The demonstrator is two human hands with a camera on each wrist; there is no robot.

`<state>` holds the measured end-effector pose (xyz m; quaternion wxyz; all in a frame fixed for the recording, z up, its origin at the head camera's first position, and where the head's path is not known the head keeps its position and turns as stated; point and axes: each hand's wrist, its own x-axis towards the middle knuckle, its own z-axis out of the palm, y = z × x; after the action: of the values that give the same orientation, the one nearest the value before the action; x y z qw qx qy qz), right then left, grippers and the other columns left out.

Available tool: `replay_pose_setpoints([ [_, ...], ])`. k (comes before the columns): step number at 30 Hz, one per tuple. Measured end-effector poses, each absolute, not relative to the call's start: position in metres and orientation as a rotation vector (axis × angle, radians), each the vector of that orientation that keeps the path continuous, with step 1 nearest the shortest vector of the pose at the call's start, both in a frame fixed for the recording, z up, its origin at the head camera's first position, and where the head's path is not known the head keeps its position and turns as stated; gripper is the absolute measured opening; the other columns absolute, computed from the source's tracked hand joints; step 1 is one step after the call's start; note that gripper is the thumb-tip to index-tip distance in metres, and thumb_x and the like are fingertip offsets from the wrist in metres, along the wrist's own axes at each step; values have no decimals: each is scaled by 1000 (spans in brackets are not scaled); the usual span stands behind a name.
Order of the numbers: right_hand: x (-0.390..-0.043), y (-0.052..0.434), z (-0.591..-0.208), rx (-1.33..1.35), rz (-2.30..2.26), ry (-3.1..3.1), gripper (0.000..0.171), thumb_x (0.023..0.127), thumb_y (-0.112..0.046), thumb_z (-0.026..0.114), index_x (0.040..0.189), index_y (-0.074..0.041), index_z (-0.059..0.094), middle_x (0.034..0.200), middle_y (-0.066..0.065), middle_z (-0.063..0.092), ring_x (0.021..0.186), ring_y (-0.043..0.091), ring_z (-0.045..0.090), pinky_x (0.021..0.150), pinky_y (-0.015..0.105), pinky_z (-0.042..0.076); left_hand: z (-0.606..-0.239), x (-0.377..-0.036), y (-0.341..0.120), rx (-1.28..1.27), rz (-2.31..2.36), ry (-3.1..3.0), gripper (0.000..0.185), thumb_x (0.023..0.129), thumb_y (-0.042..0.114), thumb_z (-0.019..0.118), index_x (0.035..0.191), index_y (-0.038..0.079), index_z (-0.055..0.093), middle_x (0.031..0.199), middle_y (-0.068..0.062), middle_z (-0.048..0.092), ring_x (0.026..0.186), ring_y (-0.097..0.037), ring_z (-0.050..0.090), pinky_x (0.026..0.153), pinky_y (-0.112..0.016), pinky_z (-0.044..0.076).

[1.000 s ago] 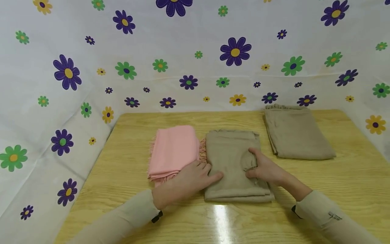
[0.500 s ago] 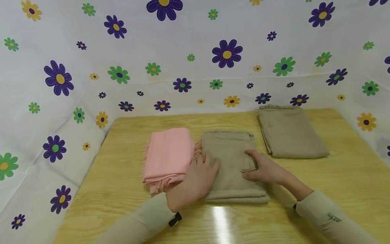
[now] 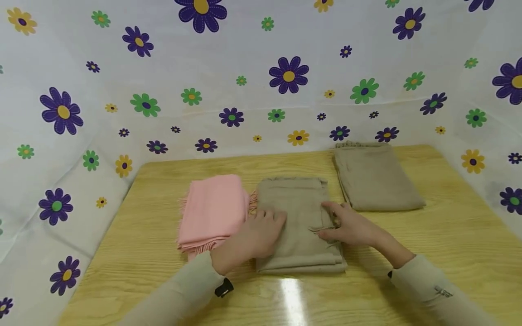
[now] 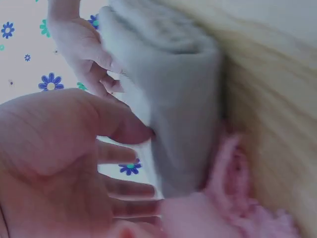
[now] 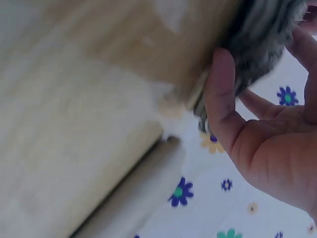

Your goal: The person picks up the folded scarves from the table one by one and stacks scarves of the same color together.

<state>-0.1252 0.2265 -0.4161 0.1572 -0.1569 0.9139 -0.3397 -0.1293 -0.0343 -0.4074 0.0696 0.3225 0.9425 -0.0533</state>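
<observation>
You are looking down at a light wooden table (image 3: 448,253). Three folded cloths are lying directly on it: a pink fringed one (image 3: 212,210) toward the left, a beige one (image 3: 299,235) just beside it in the middle, and another beige one (image 3: 375,179) sitting apart at the far right.

Bright, even light overhead; a white glare streak lies on the glossy wooden table (image 3: 291,296). Both wrist views are blurred, dim and bluish.
</observation>
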Motion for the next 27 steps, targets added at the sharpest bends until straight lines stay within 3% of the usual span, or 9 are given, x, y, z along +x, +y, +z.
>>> replay_pose_setpoints([
  [6,-130,262,-397,-383,-1027,2670,79,95,-32,67,153,2,26,139,39,36,112,46,56,80,49,53,-394,-137,9,973,109,2811,74,101,32,52,161,27,10,162,-22,17,141,-43,33,106,-59,38],
  [11,-144,297,-389,-302,-1058,2765,78,96,-26,66,153,5,22,143,43,25,121,59,43,89,63,46,-390,-154,59,940,228,2793,90,97,49,57,158,38,-9,165,-18,-4,144,-45,27,101,-59,42],
  [15,-163,327,-391,-208,-988,2864,73,96,-25,65,150,7,27,145,46,22,128,60,32,96,70,36,-391,-180,94,866,331,2765,87,98,53,52,158,38,-9,165,-18,-8,145,-45,24,96,-54,49],
  [20,-183,361,-395,-118,-1114,2881,60,94,-14,63,143,8,37,144,47,23,132,59,27,102,68,32,-399,-215,127,771,781,2661,83,100,39,58,159,34,1,162,-24,-5,141,-54,23,101,-62,41],
  [22,-188,373,-396,-83,-1193,2845,59,93,-10,63,143,8,38,147,46,22,135,58,24,103,67,31,-403,-225,137,781,835,2663,84,98,33,61,159,34,3,161,-26,-3,137,-56,30,99,-63,42],
  [25,-193,391,-399,-8,-1300,2753,65,92,-9,63,147,7,32,150,44,13,139,57,16,105,67,28,-410,-237,150,794,838,2632,89,96,26,66,159,35,5,161,-26,-9,122,-51,48,87,-53,52],
  [27,-195,402,-403,36,-1337,2698,70,91,-10,64,150,4,29,153,43,8,141,56,13,107,67,26,-416,-242,157,792,875,2583,92,93,20,68,160,33,7,161,-27,-10,120,-48,52,82,-45,53],
])
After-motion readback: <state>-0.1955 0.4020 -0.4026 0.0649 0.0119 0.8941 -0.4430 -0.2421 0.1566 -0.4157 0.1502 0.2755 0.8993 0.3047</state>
